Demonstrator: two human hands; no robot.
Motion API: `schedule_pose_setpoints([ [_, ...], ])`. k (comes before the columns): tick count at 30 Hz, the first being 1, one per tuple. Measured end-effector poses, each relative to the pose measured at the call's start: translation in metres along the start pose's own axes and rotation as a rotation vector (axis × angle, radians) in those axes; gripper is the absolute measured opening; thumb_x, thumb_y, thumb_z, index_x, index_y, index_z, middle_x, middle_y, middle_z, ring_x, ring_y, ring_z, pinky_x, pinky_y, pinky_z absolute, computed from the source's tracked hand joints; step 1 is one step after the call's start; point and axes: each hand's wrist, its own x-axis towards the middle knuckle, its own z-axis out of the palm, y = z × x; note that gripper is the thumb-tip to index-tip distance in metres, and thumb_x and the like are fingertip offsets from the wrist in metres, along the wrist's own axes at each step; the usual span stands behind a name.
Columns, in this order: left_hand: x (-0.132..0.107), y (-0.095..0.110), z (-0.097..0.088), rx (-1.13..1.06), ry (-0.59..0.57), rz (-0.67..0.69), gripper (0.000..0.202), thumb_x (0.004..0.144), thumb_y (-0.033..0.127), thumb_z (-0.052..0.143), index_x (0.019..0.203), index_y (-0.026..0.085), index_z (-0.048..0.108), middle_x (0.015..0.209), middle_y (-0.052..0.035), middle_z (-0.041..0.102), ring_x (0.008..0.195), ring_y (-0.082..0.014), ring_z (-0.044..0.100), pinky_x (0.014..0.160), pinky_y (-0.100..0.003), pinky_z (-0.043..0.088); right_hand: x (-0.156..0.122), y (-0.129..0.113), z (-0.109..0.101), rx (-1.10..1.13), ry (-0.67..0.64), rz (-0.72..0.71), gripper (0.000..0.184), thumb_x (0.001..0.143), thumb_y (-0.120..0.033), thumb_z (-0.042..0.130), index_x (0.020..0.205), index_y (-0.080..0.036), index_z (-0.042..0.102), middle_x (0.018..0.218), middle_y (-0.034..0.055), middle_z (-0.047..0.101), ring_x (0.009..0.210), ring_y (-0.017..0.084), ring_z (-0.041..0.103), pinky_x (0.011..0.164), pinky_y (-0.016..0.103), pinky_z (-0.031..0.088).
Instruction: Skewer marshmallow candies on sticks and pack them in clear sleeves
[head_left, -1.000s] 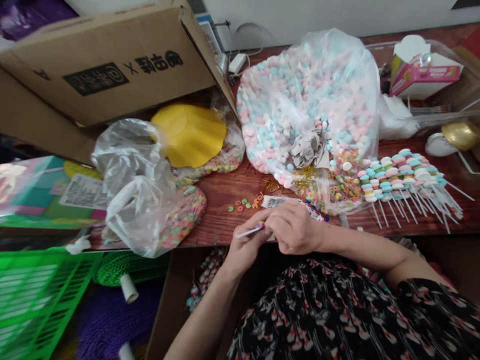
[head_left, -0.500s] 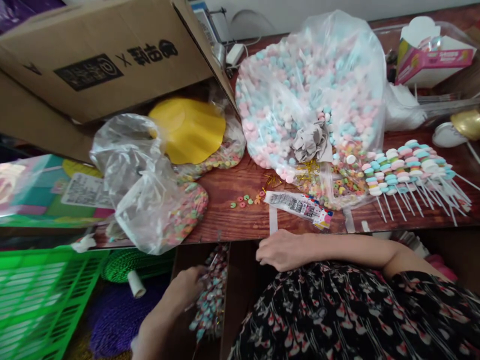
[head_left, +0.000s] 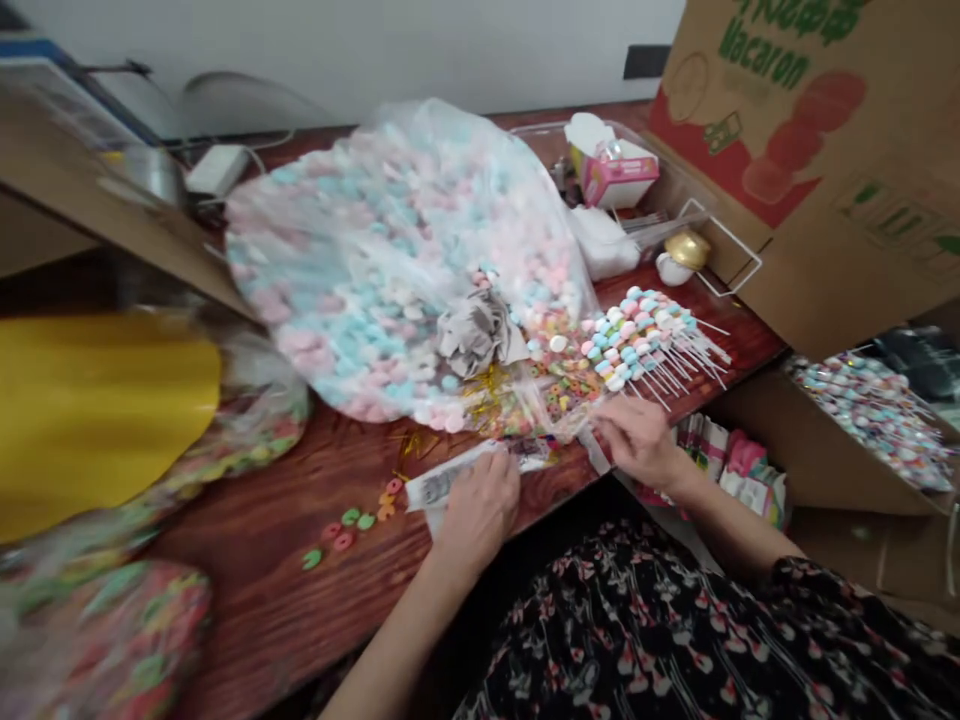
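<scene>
My left hand [head_left: 476, 510] rests at the front edge of the wooden table [head_left: 285, 600], its fingers bent over the end of a long printed packet [head_left: 442, 482]. My right hand [head_left: 637, 442] is curled beside the stick ends of a row of pastel candy skewers [head_left: 645, 335]; motion blur hides what its fingertips pinch. Several loose ring candies [head_left: 352, 522] lie left of the packet. Behind both hands bulges a big clear bag of pink, blue and white candies [head_left: 375, 250] with a grey paper wad [head_left: 476, 330] at its mouth.
A yellow disc [head_left: 97, 410] and bags of coloured rings [head_left: 247, 450] lie at the left. A printed cardboard box [head_left: 825, 150] stands at the right, above a carton of wrapped skewers [head_left: 870, 410]. A pink tissue box [head_left: 611, 165] sits at the back.
My view has swung right. My left hand came up from the carton under the table onto the printed packet. My right hand moved from the table edge toward the skewers.
</scene>
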Motion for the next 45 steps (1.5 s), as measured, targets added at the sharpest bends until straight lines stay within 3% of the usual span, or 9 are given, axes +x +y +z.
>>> schedule_pose_setpoints([
  [3,-0.007,-0.007,0.008,-0.004,0.049,-0.062,0.025,0.088,0.015,0.049,0.106,0.013,0.067,0.097,-0.0118,0.067,0.088,-0.0267,0.059,0.073,-0.037,0.048,-0.004,0.033,-0.033,-0.302,0.099,0.147,0.017,0.089,-0.016,0.050,0.094,-0.020,0.065,0.087,0.0058,0.069,0.081,0.017,0.062,0.076,0.029,0.047],
  [7,-0.011,0.000,0.003,-0.048,0.091,-0.159,0.037,0.091,0.033,0.051,0.122,0.015,0.061,0.123,-0.0147,0.062,0.104,-0.0300,0.056,0.080,-0.040,0.047,-0.001,0.061,-0.059,-0.560,0.211,0.241,0.018,0.091,-0.023,0.050,0.090,-0.019,0.067,0.087,0.0060,0.069,0.084,0.018,0.062,0.079,0.030,0.046],
  [10,-0.010,0.006,0.003,0.008,0.026,-0.137,0.036,0.091,0.023,0.048,0.123,0.014,0.060,0.125,-0.0161,0.060,0.102,-0.0300,0.056,0.077,-0.041,0.047,0.008,0.070,-0.074,-0.732,0.253,0.295,0.020,0.091,-0.028,0.051,0.093,-0.018,0.068,0.095,0.0078,0.069,0.090,0.021,0.060,0.082,0.032,0.044],
  [14,-0.008,0.006,0.008,0.127,-0.024,-0.056,0.042,0.088,0.006,0.040,0.125,0.008,0.058,0.122,-0.0205,0.059,0.094,-0.0274,0.057,0.075,-0.039,0.047,0.019,0.079,-0.090,-0.941,0.118,0.442,0.024,0.089,-0.033,0.052,0.097,-0.017,0.069,0.099,0.0105,0.069,0.090,0.025,0.058,0.074,0.034,0.040],
  [19,-0.009,0.004,-0.005,0.026,-0.085,-0.057,0.039,0.085,0.017,0.048,0.122,0.008,0.058,0.124,-0.0180,0.058,0.100,-0.0288,0.054,0.080,-0.040,0.049,0.024,0.090,-0.090,-0.997,-0.110,0.567,0.027,0.089,-0.031,0.048,0.096,-0.016,0.069,0.091,0.0124,0.069,0.080,0.025,0.060,0.064,0.032,0.033],
  [24,-0.004,0.010,-0.016,0.006,-0.135,-0.050,0.033,0.085,0.012,0.046,0.115,0.008,0.060,0.109,-0.0179,0.060,0.094,-0.0280,0.054,0.072,-0.038,0.048,0.023,0.101,-0.080,-0.966,-0.118,0.670,0.025,0.088,-0.027,0.049,0.087,-0.012,0.069,0.077,0.0149,0.068,0.067,0.023,0.059,0.061,0.032,0.034],
  [35,-0.022,-0.003,0.020,-0.081,0.197,-0.048,0.020,0.087,0.015,0.051,0.096,0.016,0.068,0.083,-0.0096,0.065,0.083,-0.0241,0.057,0.070,-0.036,0.046,-0.007,0.102,-0.080,-0.619,0.528,0.358,0.036,0.094,-0.039,0.042,0.087,-0.016,0.069,0.074,0.0082,0.067,0.074,0.022,0.062,0.073,0.035,0.047],
  [42,-0.028,0.017,0.016,-0.170,0.252,-0.139,0.028,0.085,0.013,0.053,0.109,0.017,0.066,0.107,-0.0131,0.066,0.104,-0.0276,0.056,0.087,-0.041,0.048,-0.008,0.078,-0.059,-0.404,0.489,0.202,0.028,0.093,-0.037,0.047,0.089,-0.018,0.067,0.071,0.0056,0.067,0.073,0.020,0.064,0.075,0.036,0.051],
  [45,-0.026,0.016,0.016,-0.321,0.384,-0.187,0.019,0.085,0.011,0.054,0.096,0.018,0.069,0.096,-0.0093,0.068,0.097,-0.0236,0.057,0.085,-0.037,0.049,-0.004,0.067,-0.049,-0.319,0.425,0.155,0.022,0.092,-0.033,0.049,0.089,-0.019,0.066,0.070,0.0046,0.066,0.071,0.020,0.063,0.074,0.035,0.051],
])
